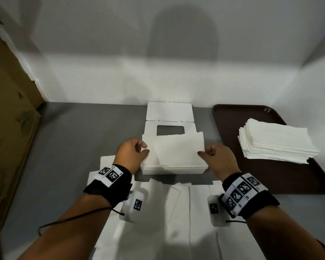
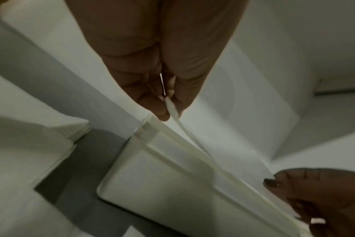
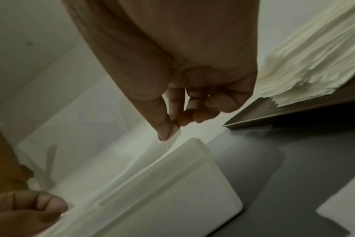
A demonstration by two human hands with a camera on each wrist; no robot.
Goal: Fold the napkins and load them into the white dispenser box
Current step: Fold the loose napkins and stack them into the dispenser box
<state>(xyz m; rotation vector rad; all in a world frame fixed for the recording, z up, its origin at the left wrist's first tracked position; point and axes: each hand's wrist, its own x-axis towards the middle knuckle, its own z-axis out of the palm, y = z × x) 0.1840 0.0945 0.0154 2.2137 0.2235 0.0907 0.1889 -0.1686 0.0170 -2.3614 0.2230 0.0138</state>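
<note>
A white dispenser box (image 1: 174, 168) stands in the middle of the grey table, its slotted lid (image 1: 152, 128) swung open behind it. A folded white napkin (image 1: 178, 149) is held over the box's open top. My left hand (image 1: 133, 152) pinches the napkin's left edge between thumb and fingers; the left wrist view shows the napkin (image 2: 173, 112) in that pinch above the box (image 2: 172, 181). My right hand (image 1: 212, 156) pinches the right edge, seen up close as thumb on napkin (image 3: 173, 134) over the box (image 3: 192, 184).
A dark brown tray (image 1: 278, 177) at the right carries a stack of white napkins (image 1: 276, 143). Unfolded napkins (image 1: 176, 218) lie on the table (image 1: 68, 147) in front of the box. A cardboard box (image 1: 6, 128) lines the left edge. A white wall rises behind.
</note>
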